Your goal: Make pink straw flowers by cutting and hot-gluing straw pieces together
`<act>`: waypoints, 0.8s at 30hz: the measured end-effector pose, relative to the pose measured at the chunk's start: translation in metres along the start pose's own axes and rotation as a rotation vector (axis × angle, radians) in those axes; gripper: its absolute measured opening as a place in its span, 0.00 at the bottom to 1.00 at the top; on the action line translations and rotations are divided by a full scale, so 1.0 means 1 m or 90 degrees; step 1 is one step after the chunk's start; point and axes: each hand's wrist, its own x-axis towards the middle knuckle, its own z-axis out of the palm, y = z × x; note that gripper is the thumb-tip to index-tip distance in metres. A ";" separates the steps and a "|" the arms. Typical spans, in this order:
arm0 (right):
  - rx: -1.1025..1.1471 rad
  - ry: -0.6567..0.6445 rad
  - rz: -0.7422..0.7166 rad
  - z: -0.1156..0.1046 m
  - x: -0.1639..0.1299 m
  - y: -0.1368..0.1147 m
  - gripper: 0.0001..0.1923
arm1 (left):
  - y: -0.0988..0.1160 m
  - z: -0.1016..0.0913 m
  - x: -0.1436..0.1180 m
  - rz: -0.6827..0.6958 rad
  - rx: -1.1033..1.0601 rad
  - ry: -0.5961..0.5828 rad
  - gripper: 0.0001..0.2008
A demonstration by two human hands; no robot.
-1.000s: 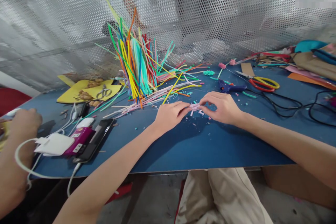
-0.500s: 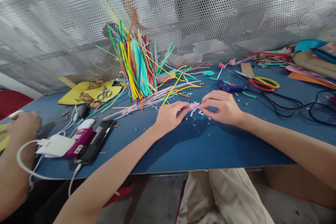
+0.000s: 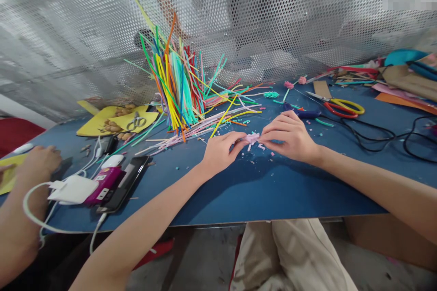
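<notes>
Between my two hands is a small pale pink-lilac fuzzy piece (image 3: 252, 137) that looks like pipe cleaner pieces. My left hand (image 3: 223, 150) pinches its left end with thumb and fingers. At its right end, the thumb and fingertips of my right hand (image 3: 290, 138) are closed on it. Small cut pink and lilac bits (image 3: 261, 147) lie on the blue table (image 3: 239, 195) just below. Behind my right hand lies a dark blue glue gun (image 3: 305, 113), partly covered by the hand. The exact shape of the held piece is too small to make out.
A big bunch of coloured pipe cleaners (image 3: 180, 91) stands behind, with loose ones around it. Scissors (image 3: 344, 105) and a black cable (image 3: 368, 138) lie right. A power strip (image 3: 102, 186) and a phone (image 3: 126, 184) are left, beside another person's hand (image 3: 43, 161).
My right hand's fingers have lifted and shifted slightly, covering more of the glue gun. My left hand holds still. At far left, the other person's hand has moved a little rightward.
</notes>
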 end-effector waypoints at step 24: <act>-0.031 0.011 0.028 -0.002 0.000 -0.002 0.02 | 0.002 -0.004 -0.001 0.016 0.038 -0.015 0.12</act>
